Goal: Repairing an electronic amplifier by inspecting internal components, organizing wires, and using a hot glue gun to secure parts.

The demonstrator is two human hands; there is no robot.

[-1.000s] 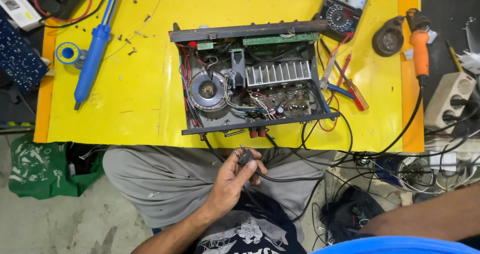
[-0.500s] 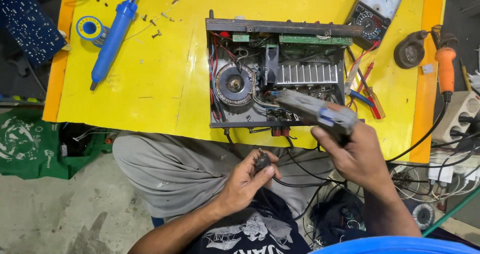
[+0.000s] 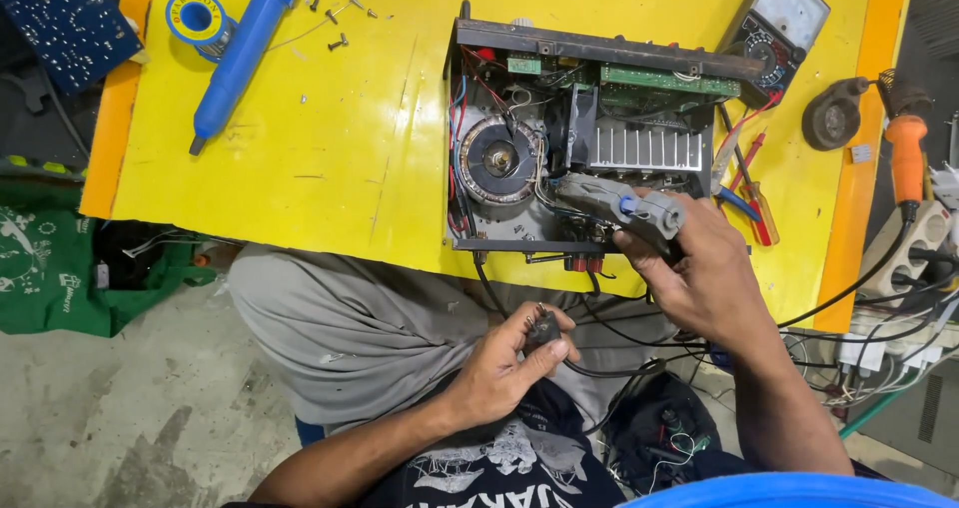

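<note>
— Head view: what surrounds my hands?
— Right hand (image 3: 699, 278) grips a grey tool (image 3: 624, 203) over the open amplifier chassis (image 3: 589, 138); left hand (image 3: 509, 363) pinches a small black plug (image 3: 542, 328) above my lap. Cables (image 3: 619, 363) tangle between; multimeter (image 3: 784, 23) and blue desoldering pump (image 3: 245, 48) lie apart.

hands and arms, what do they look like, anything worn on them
Both hands are bare: the left hand and right hand show no gloves, rings or watch. Both forearms are uncovered, with no sleeves reaching them.

The left hand (image 3: 504, 363) is curled shut in front of the body, forearm angled up. The right hand (image 3: 699, 278) reaches forward, fingers clenched.
</note>
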